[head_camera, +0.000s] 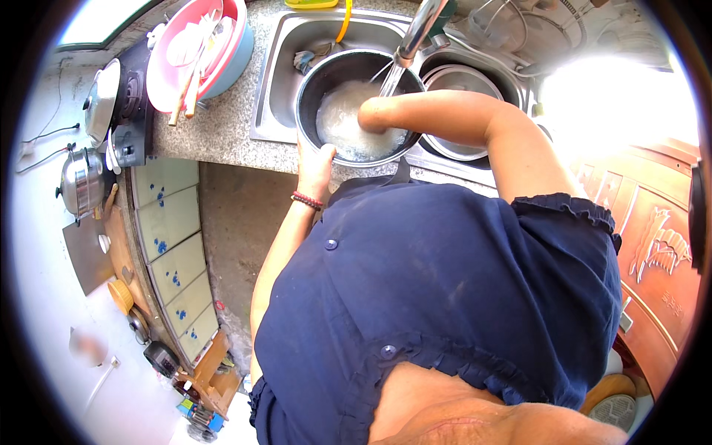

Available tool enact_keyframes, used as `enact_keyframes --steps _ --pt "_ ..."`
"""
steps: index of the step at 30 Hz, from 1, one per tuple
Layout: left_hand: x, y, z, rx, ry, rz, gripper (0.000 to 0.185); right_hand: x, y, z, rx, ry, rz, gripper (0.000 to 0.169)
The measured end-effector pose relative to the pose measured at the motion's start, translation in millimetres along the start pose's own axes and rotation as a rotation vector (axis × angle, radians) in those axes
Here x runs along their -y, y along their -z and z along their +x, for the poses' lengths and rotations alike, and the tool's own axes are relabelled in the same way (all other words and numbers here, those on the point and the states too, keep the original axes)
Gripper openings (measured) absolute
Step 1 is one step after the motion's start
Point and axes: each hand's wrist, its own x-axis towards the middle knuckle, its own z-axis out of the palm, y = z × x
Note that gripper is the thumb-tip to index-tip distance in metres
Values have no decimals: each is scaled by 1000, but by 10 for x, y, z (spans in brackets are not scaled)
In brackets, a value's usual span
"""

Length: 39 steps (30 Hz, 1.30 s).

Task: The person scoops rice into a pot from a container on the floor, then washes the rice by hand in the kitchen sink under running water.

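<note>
A round dark-lined pot (327, 83) sits tilted over the left basin of the steel double sink (278, 72). Cloudy whitish water (342, 125) fills part of it. My left hand (315, 169) grips the pot's near-left edge, thumb over the rim. Inside the pot, my right hand (374, 115) is sunk in the cloudy water; its fingers are hidden, so whether it holds anything cannot be seen. From the chrome faucet (413, 40) above, a stream of water (392, 80) runs into the pot, close to my right wrist.
Stacked metal bowls (461, 83) occupy the right basin. A cloth (304, 60) lies behind the pot. Left on the granite counter (228, 130), a pink basin (158, 92) holds dishes and long-handled utensils. A gas stove (132, 111) and a steel pot (83, 181) stand farther left.
</note>
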Motion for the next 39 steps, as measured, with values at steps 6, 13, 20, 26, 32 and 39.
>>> enact_keyframes --steps 6,13,20,26,32,39 --pt "52 -8 37 42 -12 -18 62 -80 28 122 -566 188 610 53" --pt "81 0 7 0 -30 13 60 -85 179 -280 110 18 139 21" --pt "44 -12 33 34 -53 35 61 -197 -93 273 -805 93 575 47" --pt "95 8 6 11 -18 20 62 -134 -114 -81 -107 -71 270 32" --pt "47 -6 14 19 -10 22 65 -67 -84 -173 -343 97 912 68" --pt "-2 -11 24 31 -55 32 64 -123 -226 126 28 -41 587 48"
